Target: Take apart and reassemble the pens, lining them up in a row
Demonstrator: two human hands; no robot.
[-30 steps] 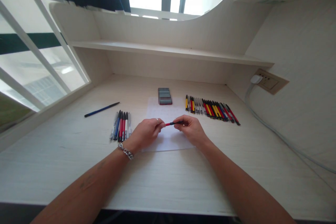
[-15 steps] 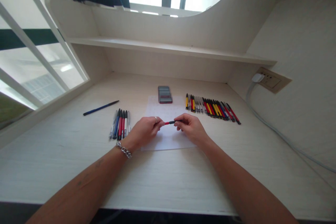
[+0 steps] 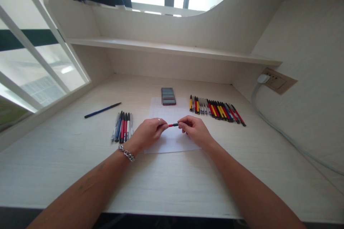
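A red and black pen (image 3: pixel 173 125) is held level between my two hands, above a white sheet of paper (image 3: pixel 172 142). My left hand (image 3: pixel 153 130), with a ring and a chain bracelet, pinches the red end. The black end sits between the thumb and fingers of my right hand (image 3: pixel 194 127). Fingers cover both ends of the pen, so its tip cannot be made out. Left of my left hand lies a group of several pens (image 3: pixel 123 127), in clear, blue, red and white. Beyond my right hand is a longer row of several pens (image 3: pixel 217 110).
A blurred grey, dark-edged stack or box (image 3: pixel 168 96) stands at the paper's far edge. One dark blue pen (image 3: pixel 103 110) lies apart at the left. A white plug (image 3: pixel 263 78) with a cable is in the right wall socket. A shelf (image 3: pixel 172 49) runs above the desk's back.
My right hand's fingers have shifted very slightly on the black end of the pen. The view has moved a little; the other pens stay where they were.
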